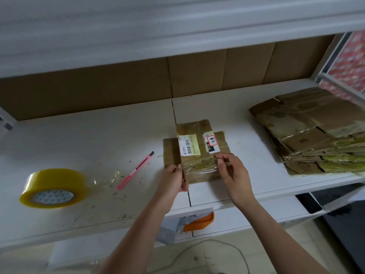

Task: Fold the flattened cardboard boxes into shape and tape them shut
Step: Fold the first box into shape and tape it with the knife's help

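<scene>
White shelf (98, 139) bears tape roll (53, 187), knife (135, 171), boxes (316, 131).

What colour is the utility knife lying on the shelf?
Pink, with a dark blade end; the utility knife shows clearly in the head view.

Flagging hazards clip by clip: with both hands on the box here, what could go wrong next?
The pink utility knife lies beside the left hand, apparently with its blade end exposed; a reach for the tape roll might brush it. The cardboard box, gripped by both hands including the right hand, sits near the shelf edge and could slip off.
</scene>
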Demonstrator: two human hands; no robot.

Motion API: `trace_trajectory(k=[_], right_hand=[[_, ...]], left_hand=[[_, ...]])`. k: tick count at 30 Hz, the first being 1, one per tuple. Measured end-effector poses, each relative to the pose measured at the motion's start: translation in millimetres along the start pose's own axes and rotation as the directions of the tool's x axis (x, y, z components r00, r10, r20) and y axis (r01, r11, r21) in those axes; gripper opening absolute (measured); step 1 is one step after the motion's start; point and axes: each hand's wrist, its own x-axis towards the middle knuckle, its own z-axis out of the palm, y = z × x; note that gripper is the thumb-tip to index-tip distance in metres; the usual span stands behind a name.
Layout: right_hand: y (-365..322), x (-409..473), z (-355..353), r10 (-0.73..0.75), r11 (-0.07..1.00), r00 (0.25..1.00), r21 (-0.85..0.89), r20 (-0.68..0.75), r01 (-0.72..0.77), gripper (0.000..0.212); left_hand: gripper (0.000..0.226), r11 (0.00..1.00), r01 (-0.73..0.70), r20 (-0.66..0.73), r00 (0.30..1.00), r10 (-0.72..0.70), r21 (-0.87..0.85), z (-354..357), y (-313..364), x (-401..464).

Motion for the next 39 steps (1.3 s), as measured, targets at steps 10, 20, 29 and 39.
trace_trajectory(k=[10, 20, 29, 39], right_hand=[[-7, -3, -17, -0.034, 0.999, 0.995, 0.033, 0.097, 0.031, 0.027], [-11, 5, -10, -0.342, 0.879, 0.924, -0.291, 0.169, 0.378, 0.033], [-9, 10, 1, -0.380, 0.869, 0.924, -0.325, 0.043, 0.372, 0.031], [-4, 15, -2, -0.368, 0.897, 0.927, -0.233, 0.077, 0.375, 0.019]], left_hand=[[0.039, 0.738, -0.486, -0.146, 0.781, 0.607, 0.468, -5, -8, -11], [0.029, 0.336, -0.750, 0.179, 0.512, 0.840, 0.569, -8, -7, -8], [0.028, 0.440, -0.727, 0.101, 0.568, 0.817, 0.527, -4, -8, -4], [0.021, 0.518, -0.687, 0.104, 0.646, 0.756, 0.510, -5, -3, -3]])
